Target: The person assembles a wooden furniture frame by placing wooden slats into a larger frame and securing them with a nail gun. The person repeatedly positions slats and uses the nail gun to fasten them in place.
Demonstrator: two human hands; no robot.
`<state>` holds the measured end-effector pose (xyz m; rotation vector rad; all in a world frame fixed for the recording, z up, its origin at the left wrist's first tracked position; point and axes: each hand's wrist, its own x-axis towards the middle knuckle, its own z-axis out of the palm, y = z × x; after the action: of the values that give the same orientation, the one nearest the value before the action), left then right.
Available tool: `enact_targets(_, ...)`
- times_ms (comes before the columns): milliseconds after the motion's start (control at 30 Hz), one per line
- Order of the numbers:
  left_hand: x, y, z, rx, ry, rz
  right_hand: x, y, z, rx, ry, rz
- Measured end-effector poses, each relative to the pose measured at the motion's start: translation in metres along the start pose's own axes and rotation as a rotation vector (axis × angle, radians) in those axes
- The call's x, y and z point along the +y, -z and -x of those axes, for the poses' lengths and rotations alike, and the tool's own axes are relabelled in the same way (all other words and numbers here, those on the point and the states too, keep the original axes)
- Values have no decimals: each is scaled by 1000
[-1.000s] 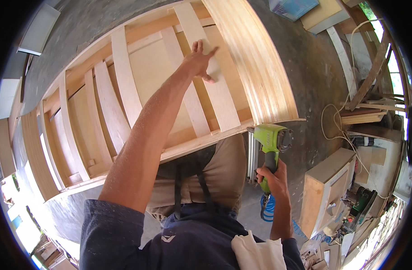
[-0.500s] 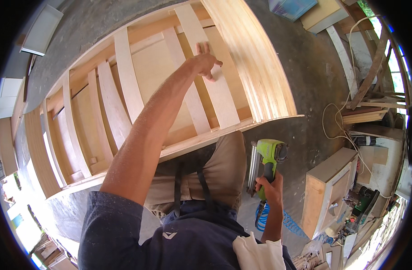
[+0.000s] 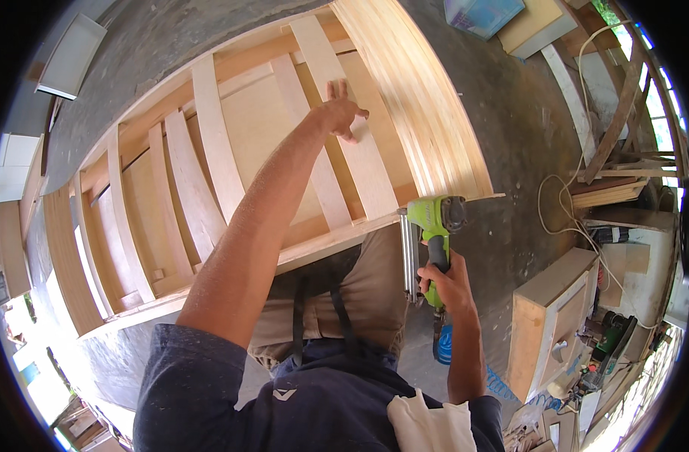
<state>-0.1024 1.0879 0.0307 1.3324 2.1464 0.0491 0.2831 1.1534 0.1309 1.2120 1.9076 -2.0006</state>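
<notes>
A large pale wooden frame [image 3: 307, 252] with several crosswise slats lies in front of me. My left hand [image 3: 342, 113] rests with its fingers spread on a wide slat [image 3: 371, 169] near the frame's right end. My right hand [image 3: 448, 280] is wrapped round the black grip of a green nail gun [image 3: 432, 218]. The nail gun's head is at the frame's near right corner; whether it touches the wood I cannot tell. A blue coiled air hose [image 3: 444, 345] hangs from the tool's handle. Smooth striped boarding [image 3: 427, 113] covers the frame's right end.
A wooden box [image 3: 544, 324] with a small handle stands on the concrete floor [image 3: 517, 151] at the right. Beyond it lie tools, scrap wood and a pale looping cord [image 3: 544, 200]. A blue box [image 3: 480, 16] is at the far right. A white cloth [image 3: 431, 423] hangs at my front.
My right hand has raised the nail gun up and slightly left, to the frame's near edge. The left hand stays on the same slat, shifted only slightly in the picture.
</notes>
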Motion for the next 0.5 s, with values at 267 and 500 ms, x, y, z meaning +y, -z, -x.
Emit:
enact_targets(267,-14,-11,-9,41,37,-68,-4,1,-7,-53,-37,68)
enact_targets(500,-11,-6,-3,9,-2,-35,18,11,12,17,-7,53)
